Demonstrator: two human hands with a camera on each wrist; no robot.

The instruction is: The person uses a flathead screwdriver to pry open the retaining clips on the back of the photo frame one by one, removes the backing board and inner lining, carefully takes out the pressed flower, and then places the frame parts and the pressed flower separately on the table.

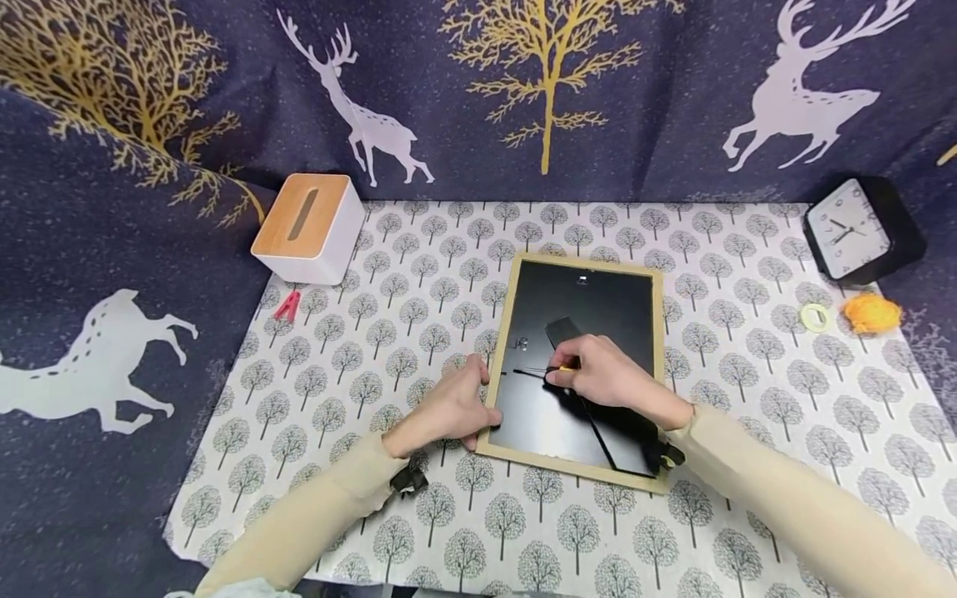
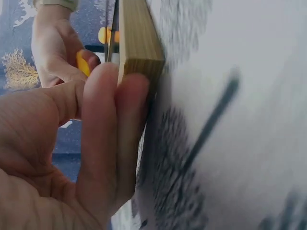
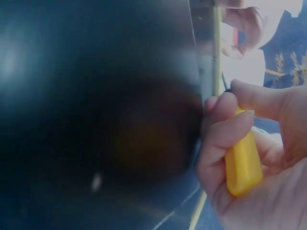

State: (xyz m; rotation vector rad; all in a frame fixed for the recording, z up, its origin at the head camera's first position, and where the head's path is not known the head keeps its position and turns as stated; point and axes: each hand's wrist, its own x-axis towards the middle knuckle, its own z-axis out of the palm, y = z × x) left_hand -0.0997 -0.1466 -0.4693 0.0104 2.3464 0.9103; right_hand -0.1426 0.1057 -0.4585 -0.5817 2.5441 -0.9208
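A picture frame (image 1: pixel 591 477) with a pale wooden border lies back side up, showing its black backing panel (image 1: pixel 516 423). A dark stand leg (image 1: pixel 561 329) runs across the panel, partly hidden by my right hand. My left hand (image 1: pixel 453 403) holds the frame's left edge near the lower corner; fingers (image 2: pixel 100 129) touch the wood there in the left wrist view. My right hand (image 1: pixel 598 371) grips a yellow-handled screwdriver (image 3: pixel 243 165) above the panel. Its thin shaft points left, towards the frame's left border. Whether the tip touches anything, I cannot tell.
A tissue box (image 1: pixel 314 232) with a wooden lid stands back left, a red clip (image 1: pixel 287 306) in front of it. At the right are a black clock (image 1: pixel 860 232), a pale ring-shaped roll (image 1: pixel 815 317) and an orange bundle (image 1: pixel 871 314). Tree-print cloth covers the table.
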